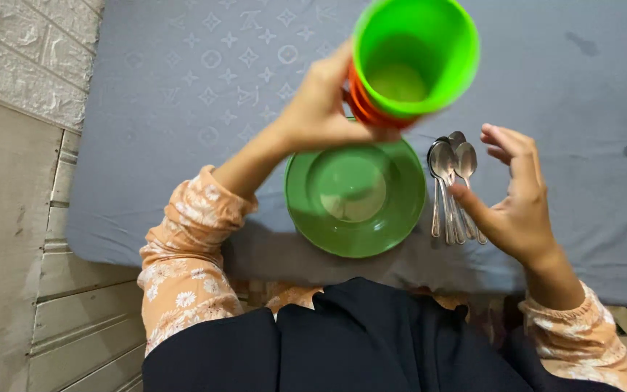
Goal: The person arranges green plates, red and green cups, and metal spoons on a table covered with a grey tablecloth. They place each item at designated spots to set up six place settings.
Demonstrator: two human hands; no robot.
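Landmark for all positions: green plate (355, 197), round, shallow, lying flat on grey patterned cloth (183, 87), near its front edge.

Left hand (321, 109): raised above far-left rim of plate, closed around stack of cups (408, 65). Fingers wrapped on far side of stack, thumb along near side at base. Stack held clear of cloth, tilted so mouth faces camera. Outer visible cup bright green; orange rim of another cup showing beneath it at base. Count of nested cups not determinable. Inside of green cup appears bare.

Right hand (513, 199): right of plate, holding nothing. Palm turned inward toward plate, fingers loosely spread and slightly curled, thumb extended toward spoons. Contact between thumb and spoons not certain; thumb tip overlaps handles in view.

Metal spoons (453, 185): bundle lying on cloth just beside right rim of plate, bowls pointing away from body, handles toward it. Several overlapping; exact count unclear.

Sleeves: peach with white floral print, both forearms. Dark garment near of plate, at bottom of view.

Left of plate, well apart: pale wooden planks and light textured wall beyond cloth edge.
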